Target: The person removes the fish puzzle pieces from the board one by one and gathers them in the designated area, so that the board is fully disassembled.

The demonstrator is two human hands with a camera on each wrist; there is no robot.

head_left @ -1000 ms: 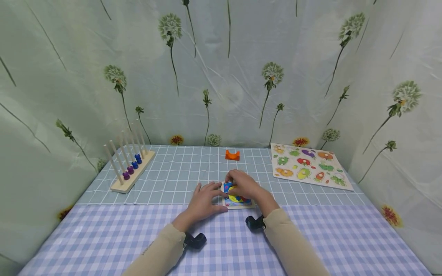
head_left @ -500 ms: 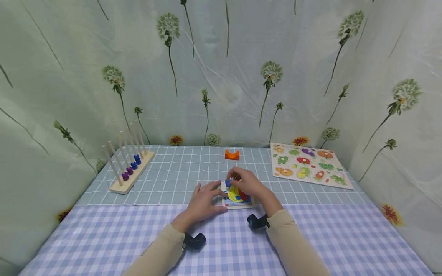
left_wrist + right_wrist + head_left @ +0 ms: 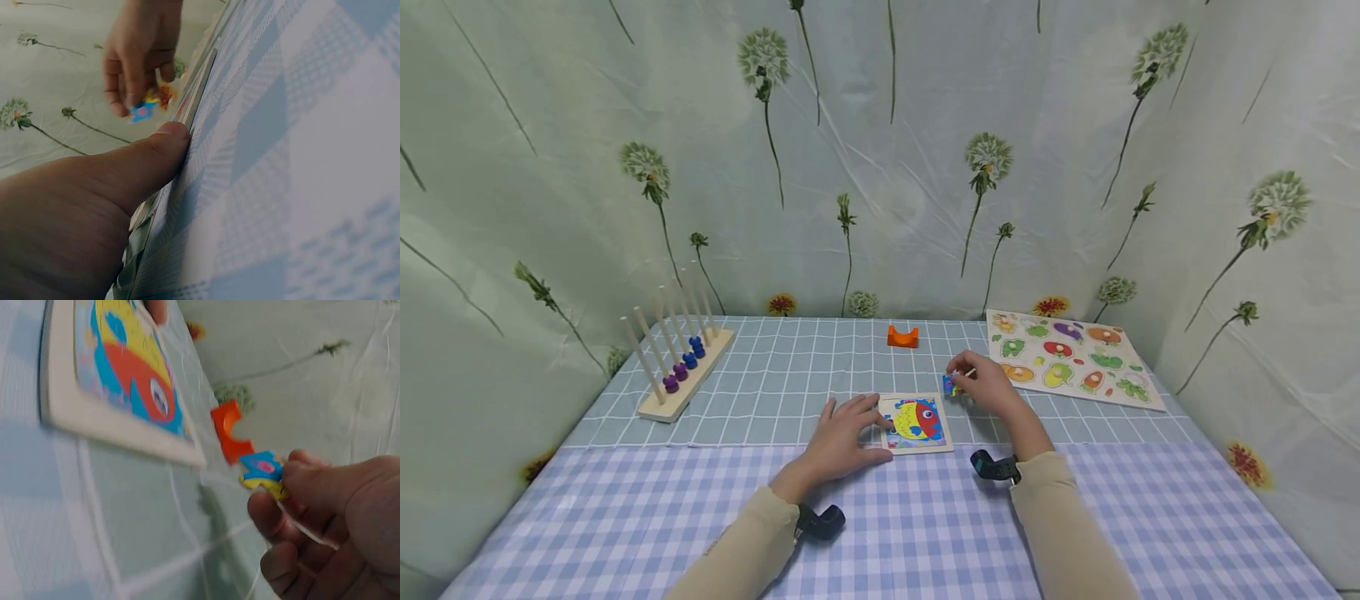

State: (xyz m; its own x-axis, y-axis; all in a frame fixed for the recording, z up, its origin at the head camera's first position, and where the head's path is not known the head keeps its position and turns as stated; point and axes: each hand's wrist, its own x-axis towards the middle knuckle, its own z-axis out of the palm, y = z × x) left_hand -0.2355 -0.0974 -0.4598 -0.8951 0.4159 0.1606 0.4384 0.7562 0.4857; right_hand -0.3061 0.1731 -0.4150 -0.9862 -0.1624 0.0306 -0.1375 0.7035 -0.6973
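A small square fish puzzle in a pale wooden frame (image 3: 917,450) lies near the middle of the table; its red and yellow fish shows. My left hand (image 3: 842,437) rests at the puzzle's left edge, fingers spread and relaxed, with the thumb (image 3: 159,153) against the frame's side in the left wrist view. Just beyond the puzzle's upper right corner, my right hand (image 3: 988,385) pinches a small blue and yellow puzzle piece (image 3: 949,386) between thumb and fingers. In the right wrist view that piece (image 3: 261,467) is held above the table, clear of the frame (image 3: 112,434).
An orange arched block (image 3: 902,337) stands behind the puzzle. At the back left is a wooden base (image 3: 681,400) with upright pegs and blue and purple pieces. A vegetable puzzle board (image 3: 1075,362) lies at the back right. A floral curtain (image 3: 880,167) hangs behind the table.
My right hand has lifted a piece away from the puzzle and moved to the right with it, uncovering the fish picture. My left hand has stayed at the left edge.
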